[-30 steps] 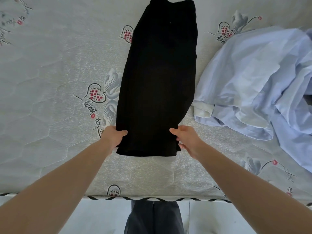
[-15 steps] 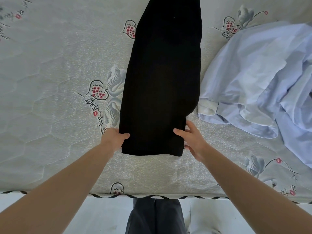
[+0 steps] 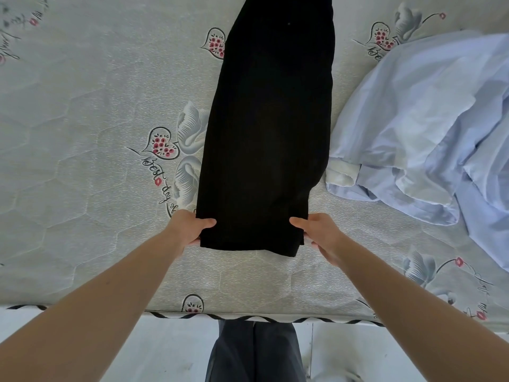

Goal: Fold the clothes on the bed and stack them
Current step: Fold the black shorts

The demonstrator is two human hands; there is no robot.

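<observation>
Black clothes [image 3: 267, 133] lay long in middle of frame on bed [image 3: 82, 133]. Left hand [image 3: 187, 228] and right hand [image 3: 321, 235] pinched near corners. Best: lift both evenly, fold bottom edge up straight. Blue clothes [image 3: 429, 119] waited at right.

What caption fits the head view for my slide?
Both hands, left and right, pinch the near corners of black trousers on the bed.

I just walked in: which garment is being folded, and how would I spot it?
On the patterned mattress, look at the middle. There lies a long black garment, both hands at its near corners. The crumpled blue clothes to its right are untouched.
</observation>
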